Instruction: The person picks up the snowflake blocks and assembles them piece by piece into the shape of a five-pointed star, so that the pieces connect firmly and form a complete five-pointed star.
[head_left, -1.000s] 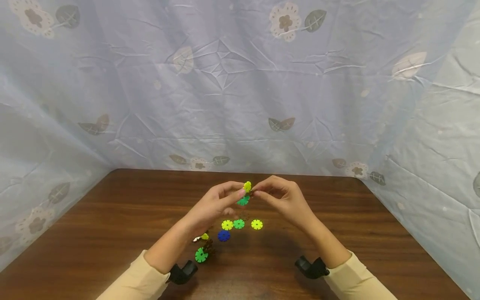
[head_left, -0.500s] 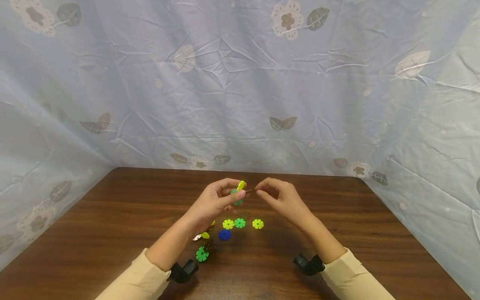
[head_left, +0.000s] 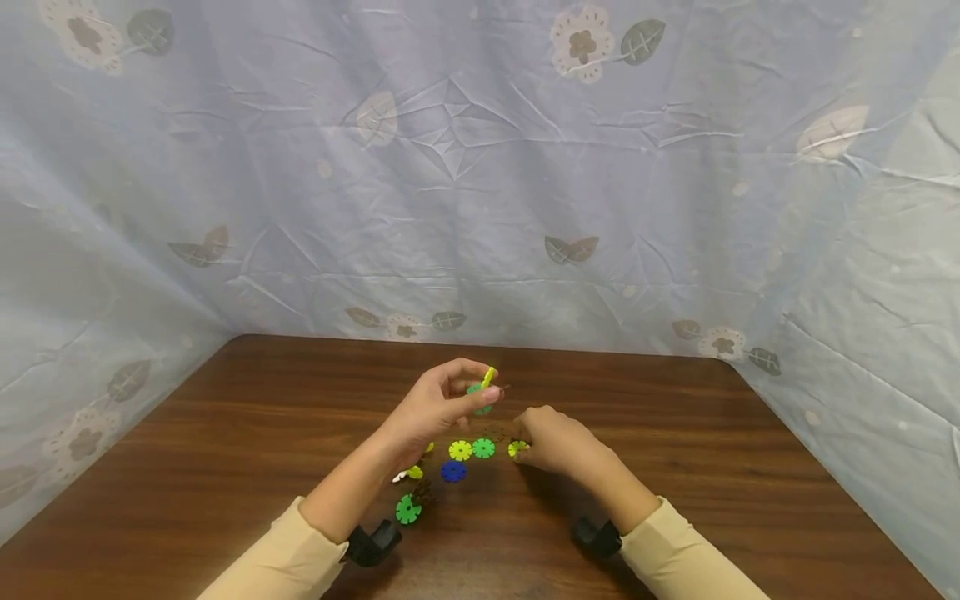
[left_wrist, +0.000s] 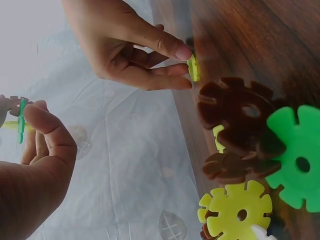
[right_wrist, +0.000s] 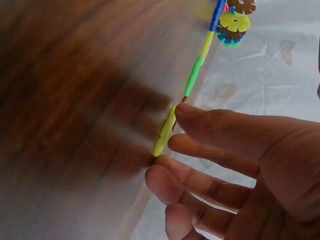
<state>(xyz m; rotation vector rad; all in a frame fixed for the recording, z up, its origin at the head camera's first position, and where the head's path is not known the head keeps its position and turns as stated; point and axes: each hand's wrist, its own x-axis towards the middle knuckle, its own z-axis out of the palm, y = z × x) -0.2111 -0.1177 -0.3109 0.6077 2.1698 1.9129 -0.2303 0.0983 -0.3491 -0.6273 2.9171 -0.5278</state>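
Observation:
My left hand (head_left: 438,404) is raised above the table, pinching a small joined piece of notched plastic snowflake discs. A yellow disc (head_left: 488,377), a green disc (head_left: 480,404) and a brown disc (left_wrist: 16,106) show in that piece; the fingers hide part of it. My right hand (head_left: 558,437) is down at the tabletop, its thumb and fingers at opposite edges of a single yellow snowflake disc (right_wrist: 166,131). Seen from the left wrist, that yellow disc (left_wrist: 193,68) stands out at the fingertips. Whether it has left the table I cannot tell.
On the brown wooden table (head_left: 660,417) lie a yellow disc (head_left: 461,450), a green disc (head_left: 483,447) and a blue disc (head_left: 453,472). Dark brown discs behind them blend into the wood. Nearer stands a joined cluster with a green disc (head_left: 408,509). A patterned curtain (head_left: 450,208) encloses the table.
My right hand has left the held piece and moved down to the yellow disc on the table. My left hand keeps its hold, and its piece has turned a little.

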